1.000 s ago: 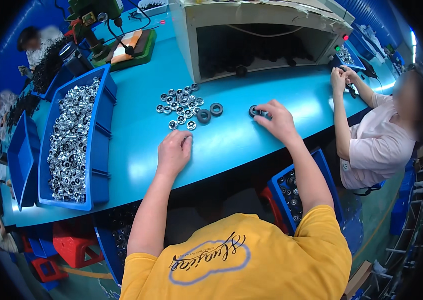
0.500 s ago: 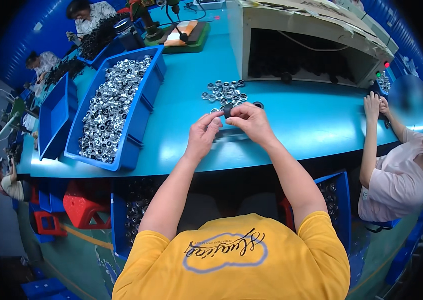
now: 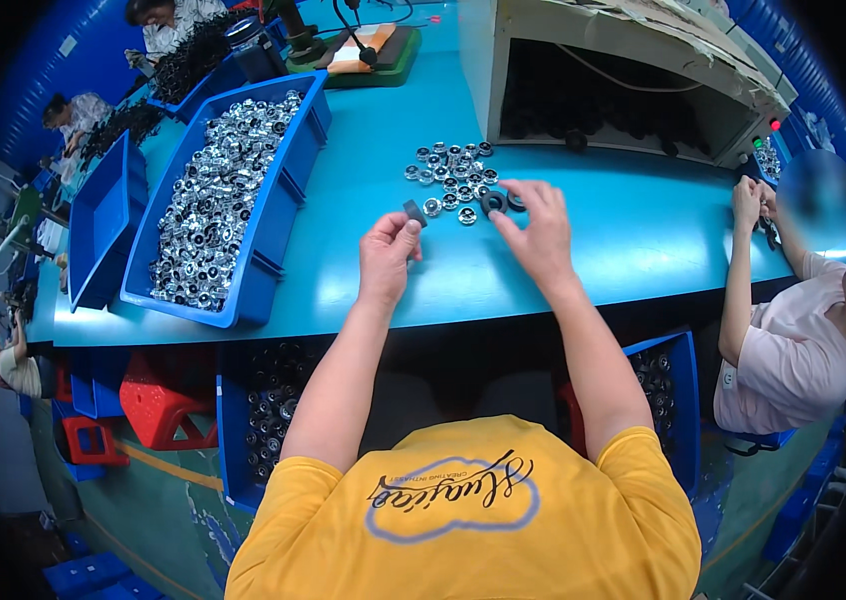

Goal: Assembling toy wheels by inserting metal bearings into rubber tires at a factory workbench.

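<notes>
By the right hand (image 3: 546,235), the nearer one, the front black ring (image 3: 488,207) was approached from the right side: it lay on the blue table (image 3: 383,130), just to the left of the opening between the thumb and the fingertips. No long axis could be found in it, because it was round and appeared to lie flat. A second black ring (image 3: 515,207) was seen just beside it, on the palm side. Whether either ring was touched could not be told. The right thumb and forefinger were spread apart, their tips directed to the upper left, and the forearm was extended from the lower right. By the left hand (image 3: 386,258), a dark ring (image 3: 414,212) was pinched between thumb and forefinger, and was held tilted on its edge. Between the hands, a little farther forward, silver hubs (image 3: 450,185) were scattered.
</notes>
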Tool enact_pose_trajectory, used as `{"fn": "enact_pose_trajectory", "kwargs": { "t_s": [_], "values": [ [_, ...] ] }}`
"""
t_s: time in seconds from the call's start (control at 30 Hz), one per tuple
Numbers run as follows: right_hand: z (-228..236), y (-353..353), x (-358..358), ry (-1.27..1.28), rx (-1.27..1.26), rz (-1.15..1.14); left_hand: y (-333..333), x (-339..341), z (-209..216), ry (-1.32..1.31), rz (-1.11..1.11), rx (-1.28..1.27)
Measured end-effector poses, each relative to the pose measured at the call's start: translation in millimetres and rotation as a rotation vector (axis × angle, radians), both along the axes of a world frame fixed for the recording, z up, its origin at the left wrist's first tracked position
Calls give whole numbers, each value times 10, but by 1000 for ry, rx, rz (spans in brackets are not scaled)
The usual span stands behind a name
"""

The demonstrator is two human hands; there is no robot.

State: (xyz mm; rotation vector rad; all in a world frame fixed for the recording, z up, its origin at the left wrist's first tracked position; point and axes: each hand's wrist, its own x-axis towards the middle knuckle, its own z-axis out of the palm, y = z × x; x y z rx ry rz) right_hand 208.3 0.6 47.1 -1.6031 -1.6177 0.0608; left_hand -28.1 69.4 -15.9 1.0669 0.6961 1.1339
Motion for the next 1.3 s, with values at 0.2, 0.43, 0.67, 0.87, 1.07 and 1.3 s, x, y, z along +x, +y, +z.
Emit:
{"fn": "enact_pose_trajectory", "kwargs": {
  "t_s": [0.2, 0.43, 0.67, 0.87, 1.07, 1.3],
  "values": [
    [-89, 129, 143, -234, -98, 50, -37, 50, 119, -14, -22, -55],
    [-243, 204, 510, -266, -60, -55, -58, 6, 105, -54, -66, -65],
    [54, 65, -137, 186, 4, 260, -65, 20, 118, 5, -100, -78],
    [-56, 136, -426, 471, -274, 347, -74, 21, 104, 38, -111, -55],
    [-254, 142, -397, 626, -255, 439, -106, 46, 154, 106, -94, 32],
    [-267, 122, -397, 1017, -401, 551, -114, 37, 184, 135, -101, 25]
  ]
}}
